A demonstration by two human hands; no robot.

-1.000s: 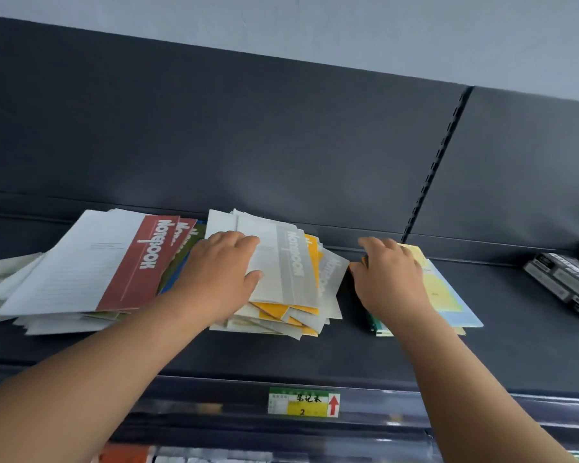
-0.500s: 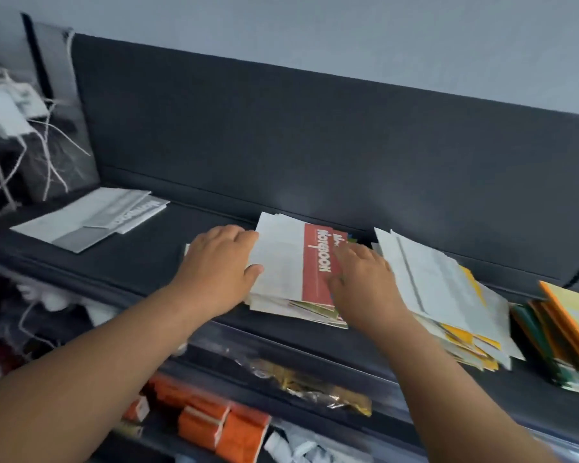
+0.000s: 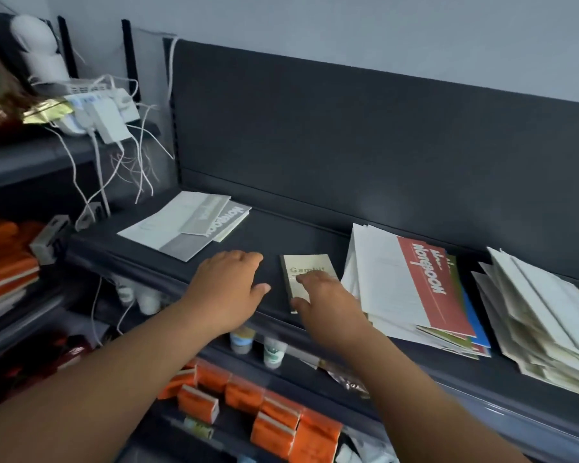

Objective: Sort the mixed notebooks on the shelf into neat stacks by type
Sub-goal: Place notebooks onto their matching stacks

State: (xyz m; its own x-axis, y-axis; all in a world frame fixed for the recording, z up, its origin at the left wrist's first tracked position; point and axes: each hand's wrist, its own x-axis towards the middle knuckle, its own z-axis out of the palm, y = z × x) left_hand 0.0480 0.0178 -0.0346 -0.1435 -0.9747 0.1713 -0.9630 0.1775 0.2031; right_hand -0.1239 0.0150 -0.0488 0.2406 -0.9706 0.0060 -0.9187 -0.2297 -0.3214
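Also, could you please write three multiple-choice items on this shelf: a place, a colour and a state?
1. Where does the small beige notebook lie? A on the shelf between the grey stack and the red-topped pile; B on the red-topped pile; C on the shelf below.
2. What colour is that pile's top cover band? A purple; B red; C black.
3. How is the left hand? A gripping a notebook; B out of view; C open, holding nothing.
Answers: 1 A, it lies flat in the gap; 2 B, the "Notebook" band is red; 3 C, its relaxed fingers grip nothing.
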